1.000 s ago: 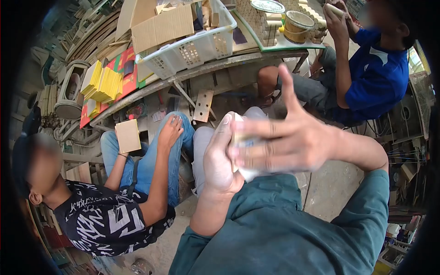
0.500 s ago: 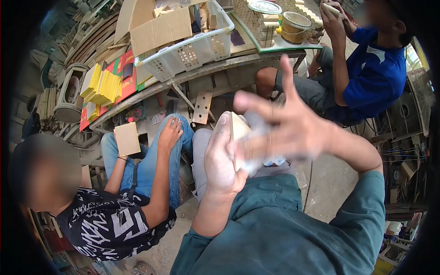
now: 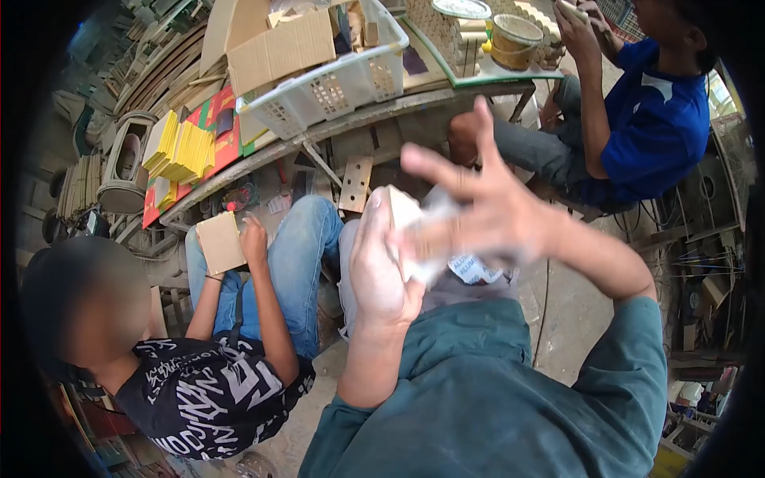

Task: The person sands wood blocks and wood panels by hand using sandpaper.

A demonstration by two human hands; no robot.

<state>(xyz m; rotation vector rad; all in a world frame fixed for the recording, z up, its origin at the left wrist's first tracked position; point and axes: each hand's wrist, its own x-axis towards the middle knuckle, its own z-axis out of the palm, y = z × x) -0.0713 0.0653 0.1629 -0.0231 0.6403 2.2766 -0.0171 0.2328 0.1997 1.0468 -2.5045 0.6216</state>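
Observation:
My left hand is closed round a small flat wooden block, held upright above my lap with its pale face turned right. Across that face lies my right hand, smeared by motion, thumb and a finger spread wide. Its lower fingers press a whitish piece of sandpaper against the wood; blur hides its edges. On my lap, just below the right hand, is a sheet with blue and white printing.
A bench ahead carries a white plastic crate, yellow-edged stacks and a bucket. At left, a person in black holds a wooden panel. A person in blue sits at right holding a piece.
My right hand has shifted slightly left and down over the block. More of the printed sheet shows. The left person's hand has moved from the knee to the panel's edge.

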